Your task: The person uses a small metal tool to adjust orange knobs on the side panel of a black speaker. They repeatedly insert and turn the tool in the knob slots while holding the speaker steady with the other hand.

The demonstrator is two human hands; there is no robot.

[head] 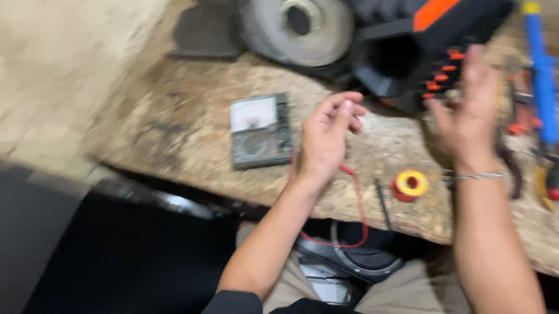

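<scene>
Right now I see my left hand (327,137) raised over the workbench (178,118) with fingers loosely curled, holding nothing I can make out. Just left of it lies the analog multimeter (260,131), flat, long axis running away from me, dial end farthest. A red test lead (359,204) trails under the wrist. My right hand (467,114) hovers spread and empty before the black-and-orange machine (428,28).

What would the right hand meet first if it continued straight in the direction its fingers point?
Probably the black and orange machine: the right hand points up the picture, its fingertips at the row of orange buttons. The picture is blurred, so depth is uncertain.
</scene>
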